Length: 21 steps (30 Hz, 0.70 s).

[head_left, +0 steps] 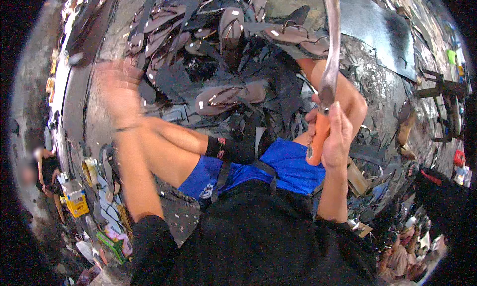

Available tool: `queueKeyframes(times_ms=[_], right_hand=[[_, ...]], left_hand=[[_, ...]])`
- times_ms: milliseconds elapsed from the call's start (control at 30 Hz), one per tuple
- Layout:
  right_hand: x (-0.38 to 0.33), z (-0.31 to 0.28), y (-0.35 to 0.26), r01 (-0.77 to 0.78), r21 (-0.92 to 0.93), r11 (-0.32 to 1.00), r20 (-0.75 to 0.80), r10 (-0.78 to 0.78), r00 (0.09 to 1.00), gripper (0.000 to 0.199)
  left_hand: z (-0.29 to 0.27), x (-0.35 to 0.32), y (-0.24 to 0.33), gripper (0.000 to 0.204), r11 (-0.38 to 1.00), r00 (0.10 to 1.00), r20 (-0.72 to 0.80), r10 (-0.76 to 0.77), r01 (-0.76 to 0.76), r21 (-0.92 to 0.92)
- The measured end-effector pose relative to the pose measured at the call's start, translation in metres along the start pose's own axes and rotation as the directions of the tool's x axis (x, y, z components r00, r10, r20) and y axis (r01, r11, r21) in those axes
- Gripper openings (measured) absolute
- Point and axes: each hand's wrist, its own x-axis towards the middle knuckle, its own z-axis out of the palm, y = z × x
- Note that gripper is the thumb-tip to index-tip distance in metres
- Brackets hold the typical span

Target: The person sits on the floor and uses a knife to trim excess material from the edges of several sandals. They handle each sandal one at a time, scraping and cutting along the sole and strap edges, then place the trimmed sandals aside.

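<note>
While the right hand (337,137) closes in a fist around an orange handle (317,143), the knife (330,62) it belongs to stands almost upright in the head view, its long, curved grey blade rising past the bent right knee (348,95) to the top edge of the picture. The blade looks dull and worn, wider near the handle and bending with the lens toward its tip. The left hand (115,90) is raised on the left side, so blurred that I cannot tell whether its fingers are spread or curled; it holds nothing that can be made out. A thin dark band (126,129) circles that wrist. The person sits with both bare knees drawn up, wearing blue shorts (278,167) and a black top (258,236), with a dark strap (223,172) crossing the lap and a black wrap (229,149) around 1 leg.

Beyond the knees, the floor (377,92) is grey and littered with black offcuts (278,87). Brown sandal soles (228,95) with straps lie just past the legs, and a larger heap of sandals (198,23) fills the upper middle. A dark sheet (372,23) lies at upper right. A yellow box (77,201) and stacked pale soles (107,206) sit at lower left. Other people (44,172) sit at the far left and lower right edges.
</note>
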Motion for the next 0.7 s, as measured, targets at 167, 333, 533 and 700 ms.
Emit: queueKeyframes(times_ms=[167,333,533,700], right_hand=[[-0.003,-0.003,0.033,-0.165,-0.128,0.978,0.065,0.174,0.983,0.03],[0.006,-0.006,0.068,-0.181,-0.165,0.97,0.038,0.19,0.981,0.032],[0.029,0.053,0.055,-0.013,-0.117,0.993,0.078,0.022,0.997,0.043],[0.018,0.054,0.048,0.175,-0.29,0.941,0.273,-0.094,0.957,0.03]], left_hand=[[0.127,-0.057,-0.076,0.033,0.533,0.799,0.351,0.488,-0.591,0.605],[0.097,-0.055,-0.006,0.028,0.695,0.907,0.3,0.295,-0.419,0.584],[0.069,-0.164,0.09,0.031,0.916,0.919,0.268,0.29,-0.347,0.199],[0.055,-0.189,0.053,0.045,0.983,0.975,0.139,0.174,-0.18,0.028]])
